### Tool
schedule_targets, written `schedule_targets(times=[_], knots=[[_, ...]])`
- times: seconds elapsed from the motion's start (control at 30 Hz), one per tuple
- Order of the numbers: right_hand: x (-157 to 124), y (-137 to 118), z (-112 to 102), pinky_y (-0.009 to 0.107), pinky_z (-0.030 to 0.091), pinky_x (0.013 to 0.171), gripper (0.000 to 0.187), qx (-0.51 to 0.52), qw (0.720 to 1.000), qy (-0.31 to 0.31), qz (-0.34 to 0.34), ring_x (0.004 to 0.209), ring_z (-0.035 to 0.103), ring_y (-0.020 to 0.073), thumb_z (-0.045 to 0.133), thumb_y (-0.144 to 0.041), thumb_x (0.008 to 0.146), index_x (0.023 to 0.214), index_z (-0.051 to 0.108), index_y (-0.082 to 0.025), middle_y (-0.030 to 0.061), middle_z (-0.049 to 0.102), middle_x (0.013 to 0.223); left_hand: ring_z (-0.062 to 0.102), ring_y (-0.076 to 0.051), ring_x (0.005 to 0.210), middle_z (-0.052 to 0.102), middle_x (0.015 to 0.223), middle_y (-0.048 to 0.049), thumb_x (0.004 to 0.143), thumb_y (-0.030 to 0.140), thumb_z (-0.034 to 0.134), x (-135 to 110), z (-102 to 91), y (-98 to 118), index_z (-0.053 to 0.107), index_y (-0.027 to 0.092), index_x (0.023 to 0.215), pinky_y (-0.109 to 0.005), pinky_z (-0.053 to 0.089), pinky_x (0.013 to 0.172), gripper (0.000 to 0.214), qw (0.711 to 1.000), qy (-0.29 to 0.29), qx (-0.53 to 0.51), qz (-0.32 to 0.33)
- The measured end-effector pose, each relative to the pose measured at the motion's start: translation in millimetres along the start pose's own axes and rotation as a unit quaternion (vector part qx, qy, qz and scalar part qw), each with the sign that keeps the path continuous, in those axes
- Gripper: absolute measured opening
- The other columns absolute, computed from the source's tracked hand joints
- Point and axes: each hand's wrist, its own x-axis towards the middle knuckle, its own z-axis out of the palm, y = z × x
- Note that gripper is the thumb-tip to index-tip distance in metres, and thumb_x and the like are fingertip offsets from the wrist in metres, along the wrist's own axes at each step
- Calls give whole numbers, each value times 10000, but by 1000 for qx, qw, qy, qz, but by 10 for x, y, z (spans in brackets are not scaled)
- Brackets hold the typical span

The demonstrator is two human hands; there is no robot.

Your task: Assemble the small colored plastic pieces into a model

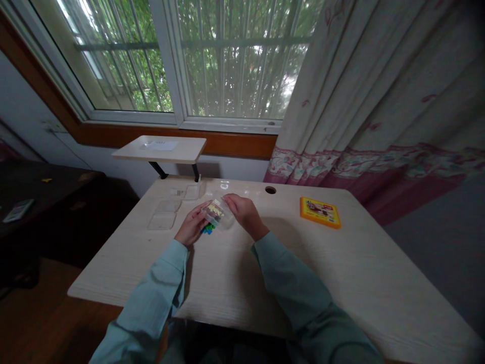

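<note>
A small clear plastic box (pixel 226 219) is held above the table between my two hands. Small yellowish and dark reddish pieces (pixel 215 210) show inside it. My left hand (pixel 192 224) grips the box's left side. At its upper right edge, the fingers of my right hand (pixel 242 210) are closed on the clear plastic, which may be its lid. Just below the box, a little pile of green and blue pieces (pixel 208 229) lies on the table, partly hidden by the box and my left hand.
Several clear plastic containers or lids (pixel 162 220) lie on the table's left side. A yellow-orange flat box (pixel 320 212) is at the right. A raised shelf (pixel 162 149) stands at the back left, and a round cable hole (pixel 270 190) is near the table's back edge.
</note>
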Motion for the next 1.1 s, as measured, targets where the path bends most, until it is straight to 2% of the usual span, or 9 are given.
schedule_targets(times=[0.1,0.17,0.27,0.33,0.4,0.53,0.67,0.93,1.1], knots=[[9,84,56,273,544,771,251,72,996,19,59,865,711,186,522,-376,932,991,686,-197,69,746,982,636,-253,1103,638,1250,-110,769,406,723,29,-39,-22,634,175,1192,-377,530,956,490,1000,9,-4,7],[14,114,103,272,561,664,236,137,982,-20,127,762,717,180,562,-387,903,972,686,-199,53,757,885,644,-239,1086,647,1231,-113,808,401,679,67,-81,-41,632,167,1186,-368,535,953,447,999,27,-12,13],[26,91,139,231,514,483,240,248,925,-132,257,622,704,165,528,-375,917,938,676,-187,42,752,751,677,-207,994,683,1137,-113,839,402,627,130,-139,-56,633,151,1144,-342,551,917,395,997,64,-40,3],[30,47,142,193,465,435,236,309,876,-191,316,628,710,159,494,-333,932,947,669,-175,58,761,781,691,-189,923,699,1069,-108,844,403,609,158,-161,-56,614,148,1155,-322,566,864,402,995,82,-57,-15],[21,15,144,159,410,410,233,358,842,-230,332,640,713,146,477,-290,930,960,672,-167,70,766,839,697,-171,874,705,1027,-94,845,411,608,167,-171,-51,569,165,1216,-298,570,817,448,993,98,-65,-27],[-33,52,182,144,339,387,238,443,803,-266,298,633,704,140,535,-284,875,989,702,-158,94,763,911,697,-149,836,691,1032,-70,836,418,643,145,-175,-30,475,222,1315,-280,566,787,544,991,111,-71,-14],[-67,130,214,158,419,437,251,496,765,-279,301,670,705,148,639,-307,802,1005,716,-182,92,759,947,689,-133,778,676,1052,-72,858,374,625,132,-159,-13,505,216,1275,-269,573,738,461,990,122,-65,-4],[-1,159,248,179,487,439,208,412,820,-146,370,609,691,131,568,-303,888,1000,664,-157,117,743,986,631,-164,1067,635,1206,-69,895,398,576,186,-184,-76,548,250,1260,-303,528,920,395,983,170,15,60],[-44,204,446,175,497,440,251,332,877,-78,339,591,683,107,531,-329,914,1042,637,-140,105,726,1012,550,-222,1238,591,1307,-112,892,473,556,208,-264,-171,543,205,1292,-380,402,1101,482,975,166,120,90]])
